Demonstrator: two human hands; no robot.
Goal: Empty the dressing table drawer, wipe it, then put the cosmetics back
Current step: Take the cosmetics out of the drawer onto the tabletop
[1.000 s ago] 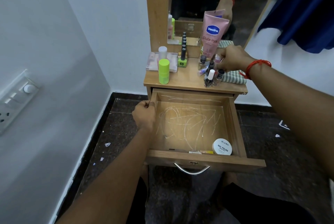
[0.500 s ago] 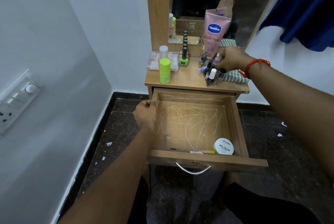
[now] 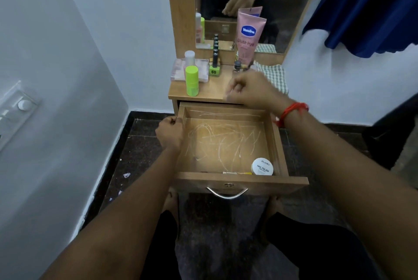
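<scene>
The wooden drawer (image 3: pixel 226 180) is pulled out, its floor streaked with white scratches. At its front right corner sits a white nail polish jar (image 3: pixel 262 166), with a thin yellow-tipped stick (image 3: pixel 238 173) lying along the front wall. My left hand (image 3: pixel 170 131) grips the drawer's left side wall. My right hand (image 3: pixel 251 92) hovers over the dressing table top's (image 3: pixel 203 93) front edge, fingers loosely curled and blurred, with nothing seen in it. It hides most of the small nail polish bottles; one dark-capped bottle (image 3: pixel 237 66) shows behind it.
On the top stand a lime green bottle (image 3: pixel 191 80), a clear box (image 3: pixel 202 69), a green-based nail polish (image 3: pixel 214 67), a pink Vaseline tube (image 3: pixel 248 35) and a checked cloth (image 3: pixel 274 74). A mirror rises behind. A wall with a switch plate (image 3: pixel 20 108) is close on the left.
My right hand has drawn back from the small bottles toward the drawer's rear edge. My left hand has stayed on the drawer's side wall. The view has tilted down slightly.
</scene>
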